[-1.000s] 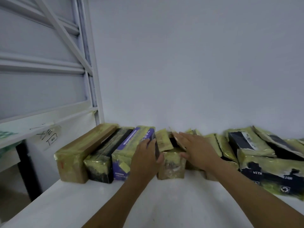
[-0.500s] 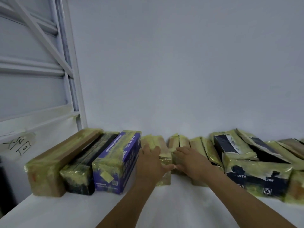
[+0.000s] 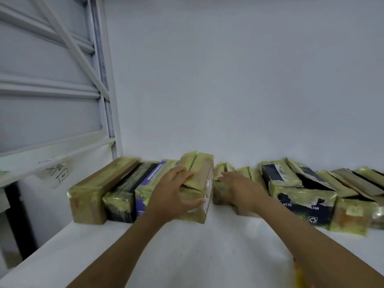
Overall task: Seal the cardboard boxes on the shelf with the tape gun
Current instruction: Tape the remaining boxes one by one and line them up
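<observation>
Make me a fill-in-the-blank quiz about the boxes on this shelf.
1. The left hand grips a small box just to the ___ of the purple box.
2. The dark box bears a white ___ symbol.
3. The leftmost box is plain ___.
Missing words: right, recycling, brown.

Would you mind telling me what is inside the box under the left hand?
The brown box, gripped by the left hand, shows only a dark slit between its nearly shut flaps; contents are hidden.

Single head-worn wide-angle view, facing forward and slightly down, close over the shelf (image 3: 187, 246), wall behind
</observation>
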